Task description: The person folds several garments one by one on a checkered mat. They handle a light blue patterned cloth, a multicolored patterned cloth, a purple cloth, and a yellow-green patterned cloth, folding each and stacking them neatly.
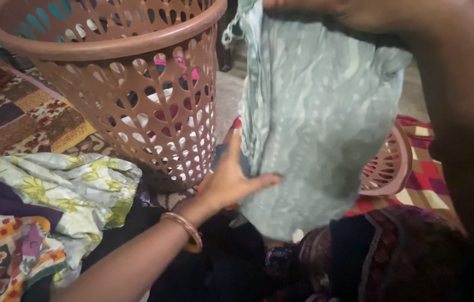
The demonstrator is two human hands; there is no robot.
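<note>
Green cloth [321, 112] hangs from right hand [360, 11] grip.

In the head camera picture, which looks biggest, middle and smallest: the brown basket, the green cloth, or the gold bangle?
1. Brown basket and pale green cloth look about alike; the cloth hangs nearer the camera, so I won't rank them.
2. Gold bangle, clearly smallest.

A pale grey-green cloth [321, 112] with a faint lighter pattern hangs folded and upright, its top edge bunched, its lower end just beside the brown perforated basket [136, 84].
</note>
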